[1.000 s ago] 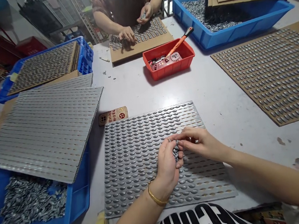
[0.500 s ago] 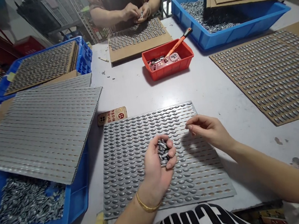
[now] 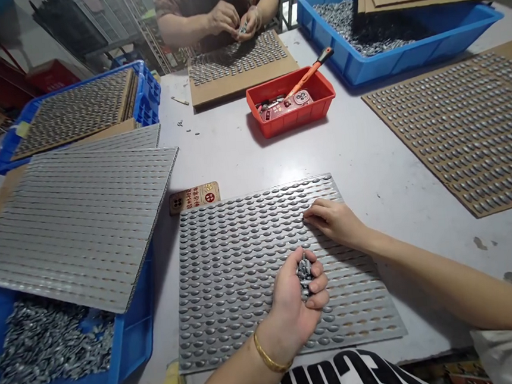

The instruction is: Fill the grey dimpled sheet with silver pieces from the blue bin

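Note:
A grey board lies in front of me, with rows of small oval metal pieces over most of it; bare slots show along its right side. My left hand, a gold bangle at its wrist, is cupped palm up above the board. Its fingers curl round a heap of the metal pieces. At the right end of an upper row, my right hand touches the board with thumb and fingers pinched together. Whatever is between those fingertips is hidden.
Left, a blue bin holds loose pieces beneath slotted grey boards. A red tray stands mid-table; a blue tub is behind it. A filled brown board lies right. Opposite, another person's hands work over a board.
My left hand has moved right and slightly down with its pieces. My right hand has moved left and its fingertips now meet the board at a row's end.

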Motion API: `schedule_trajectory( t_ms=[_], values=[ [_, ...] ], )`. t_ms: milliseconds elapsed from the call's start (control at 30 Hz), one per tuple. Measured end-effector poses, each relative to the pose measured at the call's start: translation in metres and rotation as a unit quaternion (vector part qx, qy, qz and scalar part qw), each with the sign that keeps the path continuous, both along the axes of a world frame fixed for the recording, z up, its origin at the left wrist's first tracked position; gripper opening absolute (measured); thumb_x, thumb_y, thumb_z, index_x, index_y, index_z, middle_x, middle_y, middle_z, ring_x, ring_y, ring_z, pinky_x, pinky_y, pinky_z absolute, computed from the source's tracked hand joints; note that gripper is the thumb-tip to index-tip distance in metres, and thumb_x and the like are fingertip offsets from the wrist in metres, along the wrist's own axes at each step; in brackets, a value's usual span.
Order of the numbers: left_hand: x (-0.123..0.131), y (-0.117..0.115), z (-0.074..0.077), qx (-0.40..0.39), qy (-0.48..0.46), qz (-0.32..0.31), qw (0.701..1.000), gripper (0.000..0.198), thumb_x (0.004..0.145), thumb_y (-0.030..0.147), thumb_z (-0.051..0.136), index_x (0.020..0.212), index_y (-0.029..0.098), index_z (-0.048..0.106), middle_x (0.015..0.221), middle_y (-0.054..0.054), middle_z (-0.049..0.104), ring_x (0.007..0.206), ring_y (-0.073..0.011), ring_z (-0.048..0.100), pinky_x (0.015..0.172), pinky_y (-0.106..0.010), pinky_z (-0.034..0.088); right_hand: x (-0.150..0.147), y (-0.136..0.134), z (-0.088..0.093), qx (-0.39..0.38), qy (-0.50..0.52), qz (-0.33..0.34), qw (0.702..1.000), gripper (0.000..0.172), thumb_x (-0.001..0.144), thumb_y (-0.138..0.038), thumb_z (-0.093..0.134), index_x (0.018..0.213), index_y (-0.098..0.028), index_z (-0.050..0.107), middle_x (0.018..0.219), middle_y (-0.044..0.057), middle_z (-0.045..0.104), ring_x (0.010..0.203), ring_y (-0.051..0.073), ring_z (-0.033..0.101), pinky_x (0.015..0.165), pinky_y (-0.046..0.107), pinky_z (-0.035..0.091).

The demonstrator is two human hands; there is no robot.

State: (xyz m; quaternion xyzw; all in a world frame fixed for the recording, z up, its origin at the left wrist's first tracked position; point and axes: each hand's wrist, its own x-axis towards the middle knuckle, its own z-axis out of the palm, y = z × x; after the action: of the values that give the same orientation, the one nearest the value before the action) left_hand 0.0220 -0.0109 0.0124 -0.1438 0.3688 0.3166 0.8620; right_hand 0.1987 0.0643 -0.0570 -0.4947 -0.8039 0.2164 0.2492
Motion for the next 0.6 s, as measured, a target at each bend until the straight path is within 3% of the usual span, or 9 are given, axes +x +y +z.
schedule_trajectory(
  t_ms=[167,367,467,600],
  values=[
    [-0.003,0.004,0.001,0.006,-0.006,0.029,1.000,0.016,0.089,0.031,0.052,0.083,0.016,0.052,0.066,0.003,0.042,0.042,-0.0038,0.032,0.031,-0.013,0.015,0.000,-0.002,0.004,0.048,-0.077,0.005,0.996,0.025,0.095,-0.021,0.043,0.089,-0.017,0.067,0.086,0.007,0.059,0.076,0.017,0.054,0.066,0.028,0.043],
    [-0.005,0.012,0.006,0.028,0.000,0.060,0.998,0.016,0.090,0.029,0.049,0.082,0.016,0.052,0.067,0.002,0.041,0.044,-0.0042,0.033,0.031,-0.014,0.015,0.002,0.002,-0.001,0.053,-0.061,0.016,0.997,0.024,0.095,-0.020,0.043,0.089,-0.017,0.066,0.085,0.007,0.059,0.076,0.017,0.054,0.066,0.028,0.044],
    [-0.005,0.018,0.009,0.036,0.001,0.088,0.996,0.016,0.091,0.027,0.047,0.081,0.016,0.051,0.067,0.002,0.040,0.044,-0.0047,0.034,0.031,-0.014,0.015,0.001,-0.002,0.006,0.052,-0.017,0.011,0.998,0.021,0.095,-0.020,0.044,0.096,-0.017,0.064,0.090,0.009,0.061,0.080,0.018,0.057,0.068,0.030,0.046],
    [-0.006,0.025,0.013,0.049,0.003,0.138,0.989,0.015,0.091,0.026,0.045,0.080,0.016,0.050,0.067,0.001,0.040,0.046,-0.0056,0.035,0.032,-0.015,0.018,-0.006,-0.034,0.035,0.020,0.124,0.002,0.992,0.009,0.092,-0.020,0.051,0.097,-0.020,0.060,0.085,0.005,0.062,0.072,0.016,0.057,0.061,0.029,0.045]
  ],
)
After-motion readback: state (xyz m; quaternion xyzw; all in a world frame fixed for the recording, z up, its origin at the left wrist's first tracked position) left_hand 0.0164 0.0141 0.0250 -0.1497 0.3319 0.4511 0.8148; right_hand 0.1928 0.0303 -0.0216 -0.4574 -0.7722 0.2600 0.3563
